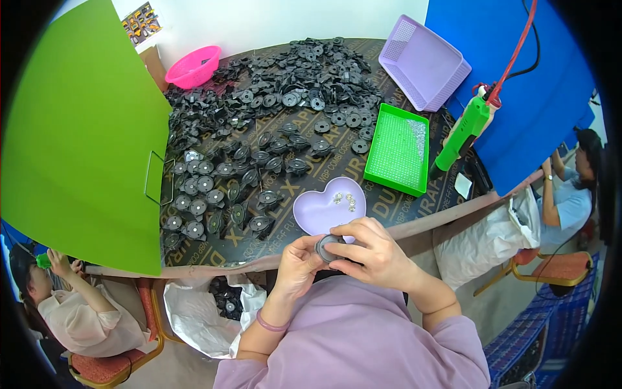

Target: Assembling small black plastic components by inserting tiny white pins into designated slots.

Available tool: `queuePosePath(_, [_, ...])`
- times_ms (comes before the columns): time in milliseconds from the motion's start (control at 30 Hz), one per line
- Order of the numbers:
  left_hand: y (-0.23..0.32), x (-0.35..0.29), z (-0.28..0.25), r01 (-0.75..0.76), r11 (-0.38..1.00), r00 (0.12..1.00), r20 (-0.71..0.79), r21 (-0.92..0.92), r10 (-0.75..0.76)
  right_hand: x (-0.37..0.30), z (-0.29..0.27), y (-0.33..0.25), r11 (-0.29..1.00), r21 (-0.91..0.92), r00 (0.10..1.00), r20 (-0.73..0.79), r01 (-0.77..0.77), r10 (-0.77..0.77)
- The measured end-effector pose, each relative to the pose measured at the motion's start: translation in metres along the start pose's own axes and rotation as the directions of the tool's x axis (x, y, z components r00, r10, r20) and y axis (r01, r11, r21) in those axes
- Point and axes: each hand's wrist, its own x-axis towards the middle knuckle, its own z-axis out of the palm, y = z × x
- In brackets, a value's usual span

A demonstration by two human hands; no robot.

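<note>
Close to my body, at the table's front edge, my left hand (300, 262) and my right hand (369, 251) both grip a small dark round plastic part (330, 247). The left fingers pinch its side; the right fingers and thumb press on it from the other side. Just beyond them sits a lilac heart-shaped dish (315, 209) with several small metal pieces (350, 202) in it. Left of the dish, assembled black parts (260, 223) with round discs lie in loose rows.
Loose black parts (291, 71) heap up at the back beside a pink basket (194, 67). On the right are a green tray (396, 146) of small metal pieces, a lilac basket (424, 61) and a hanging green electric screwdriver (463, 135). Co-workers (570, 188) sit beyond both side panels.
</note>
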Motion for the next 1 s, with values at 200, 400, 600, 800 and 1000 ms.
queuePosePath(200, [0.003,-0.002,0.002,0.046,0.999,0.998,-0.048,0.011,-0.045,0.002,-0.003,-0.005,0.993,-0.111,0.998,0.052,0.039,-0.033])
queuePosePath(400, [-0.008,-0.001,-0.008,-0.02,0.999,0.999,-0.047,-0.027,0.019,-0.003,0.001,-0.004,0.978,-0.194,0.992,0.12,0.072,-0.049])
queuePosePath(600, [0.008,-0.003,0.003,-0.005,0.992,0.995,-0.099,0.129,0.018,-0.01,0.02,0.006,0.865,-0.454,0.977,0.122,0.213,-0.176])
queuePosePath(800, [0.015,-0.006,0.003,-0.043,0.945,0.985,-0.143,0.324,0.094,0.008,0.024,0.038,0.893,-0.383,0.972,0.097,0.236,-0.215])
queuePosePath(1000, [0.017,-0.008,0.001,-0.059,0.908,0.976,-0.165,0.414,0.139,0.08,0.038,0.087,0.95,-0.267,0.986,0.074,0.161,-0.147])
